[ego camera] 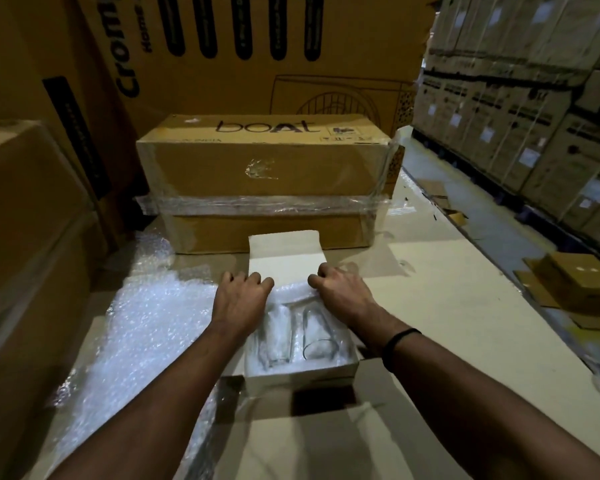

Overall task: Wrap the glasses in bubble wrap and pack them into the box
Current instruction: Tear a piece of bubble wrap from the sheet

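Two glasses (297, 337) lie side by side in the white box (302, 375) at the middle of the surface (437, 317). The right hand (340, 292) pinches the bubble wrap (291, 292) at the box's far edge. The left hand (241, 296) curls at the wrap's other end, its hold unclear.

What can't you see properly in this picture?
Head view: far ends of the glasses, covered by bubble wrap and the right hand.
Head view: what the left hand grips, its curled fingers hide it.
Head view: lettering on the big carton, cut off by the top edge.
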{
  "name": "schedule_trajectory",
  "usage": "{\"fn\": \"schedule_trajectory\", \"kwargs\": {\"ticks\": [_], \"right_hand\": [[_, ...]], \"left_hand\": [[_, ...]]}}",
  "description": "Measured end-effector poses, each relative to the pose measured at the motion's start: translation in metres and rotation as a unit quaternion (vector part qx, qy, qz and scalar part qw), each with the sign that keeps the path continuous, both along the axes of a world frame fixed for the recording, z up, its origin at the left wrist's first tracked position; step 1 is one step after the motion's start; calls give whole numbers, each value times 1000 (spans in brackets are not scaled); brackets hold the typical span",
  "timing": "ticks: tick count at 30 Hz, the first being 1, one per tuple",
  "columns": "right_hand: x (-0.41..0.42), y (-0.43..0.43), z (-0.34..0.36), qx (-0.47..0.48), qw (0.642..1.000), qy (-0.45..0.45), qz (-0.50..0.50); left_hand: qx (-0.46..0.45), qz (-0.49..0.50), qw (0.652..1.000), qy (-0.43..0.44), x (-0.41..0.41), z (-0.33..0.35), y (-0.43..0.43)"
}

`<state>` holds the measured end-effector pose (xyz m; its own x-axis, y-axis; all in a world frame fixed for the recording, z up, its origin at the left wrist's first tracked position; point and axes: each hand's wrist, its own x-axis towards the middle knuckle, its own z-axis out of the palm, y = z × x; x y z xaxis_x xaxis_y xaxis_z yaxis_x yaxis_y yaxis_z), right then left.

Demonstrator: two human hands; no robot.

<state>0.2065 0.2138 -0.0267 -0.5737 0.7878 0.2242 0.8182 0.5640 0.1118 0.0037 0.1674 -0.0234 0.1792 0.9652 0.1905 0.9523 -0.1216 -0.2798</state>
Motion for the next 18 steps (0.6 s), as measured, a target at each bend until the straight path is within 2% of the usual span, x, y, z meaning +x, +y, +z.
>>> {"fn": "schedule_trajectory", "kwargs": {"ticks": [6, 11, 13, 16, 18], "right_hand": [[8, -4, -4, 45, 996, -52, 54], [8, -8, -7, -13, 995, -92, 28], [10, -10, 1, -21, 993, -110, 23], [16, -11, 23, -36, 996, -85, 11], [19, -12, 28, -41, 993, -110, 6]], "left_hand": [[-77, -10, 996, 33, -1, -4, 3], [-111, 15, 993, 37, 9, 3, -3], [-113, 19, 993, 24, 9, 5, -6], [-66, 15, 997, -32, 3, 6, -11], [-64, 17, 997, -39, 0, 5, -14]]}}
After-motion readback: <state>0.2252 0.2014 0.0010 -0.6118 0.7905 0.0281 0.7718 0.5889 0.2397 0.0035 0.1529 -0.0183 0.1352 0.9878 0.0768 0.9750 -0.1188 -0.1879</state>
